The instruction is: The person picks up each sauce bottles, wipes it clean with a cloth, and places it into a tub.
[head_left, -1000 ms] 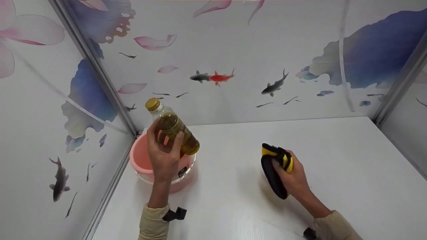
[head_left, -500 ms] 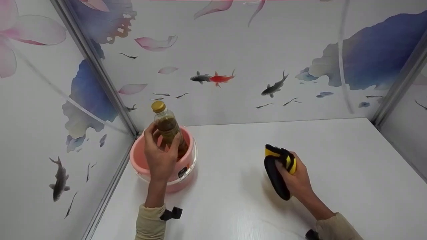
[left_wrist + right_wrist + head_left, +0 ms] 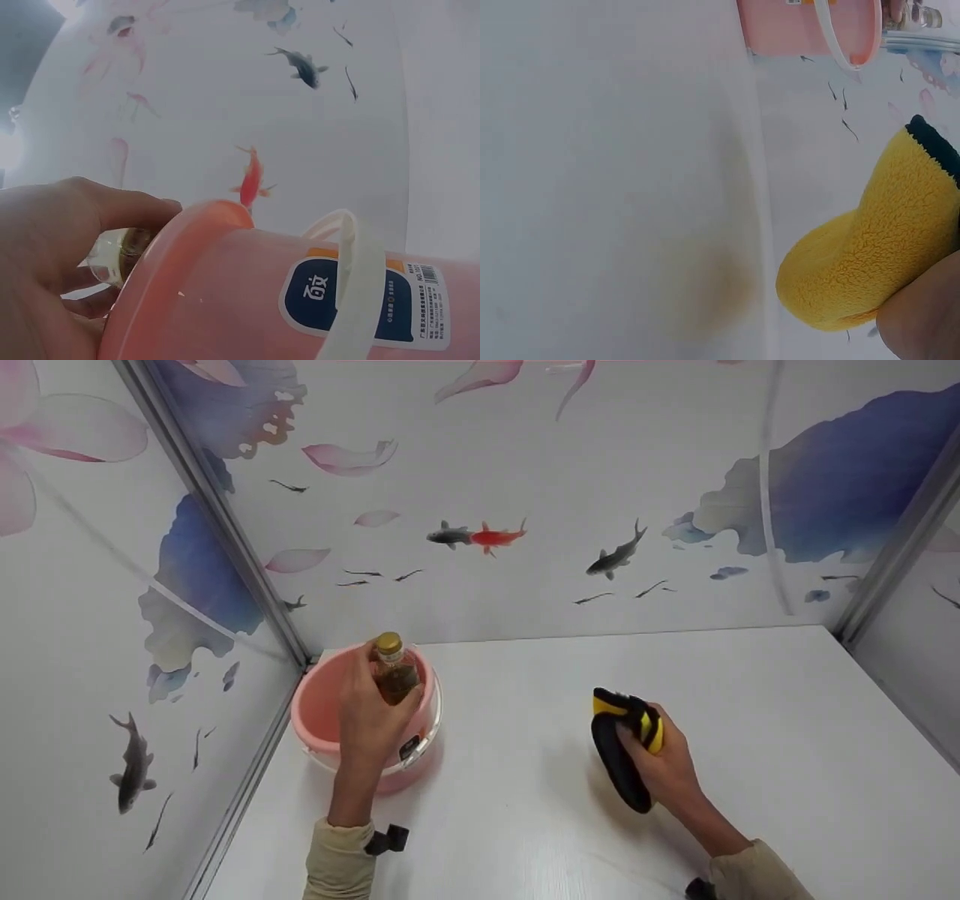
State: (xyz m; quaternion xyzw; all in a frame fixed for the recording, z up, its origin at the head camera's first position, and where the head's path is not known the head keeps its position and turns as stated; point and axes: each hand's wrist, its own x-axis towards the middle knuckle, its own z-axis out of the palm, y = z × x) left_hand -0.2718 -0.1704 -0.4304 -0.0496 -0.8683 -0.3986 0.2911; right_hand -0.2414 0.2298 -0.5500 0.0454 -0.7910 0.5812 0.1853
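My left hand point(image 3: 369, 724) grips a clear bottle point(image 3: 396, 679) of dark amber liquid with a gold cap point(image 3: 389, 643). It stands nearly upright, its lower part hidden inside a pink bucket point(image 3: 319, 712). In the left wrist view the fingers reach over the bucket's rim point(image 3: 161, 247), and part of the clear bottle point(image 3: 114, 256) shows between them. Away to the right, my right hand point(image 3: 669, 761) holds a folded cloth point(image 3: 619, 761), black on one side with yellow parts, above the white table. Up close, its other side is yellow plush point(image 3: 885, 232) with a black edge.
The bucket has a white handle point(image 3: 349, 277) hanging down its side and a dark blue label point(image 3: 311, 292). It stands in the back left corner of the white table point(image 3: 510, 810), near the metal frame post point(image 3: 217, 510). Printed wall panels point(image 3: 540, 457) enclose the back and sides.
The bottle has turned from tilted to nearly upright and gone down into the bucket with my left hand. My right hand, with the cloth, has shifted only slightly.
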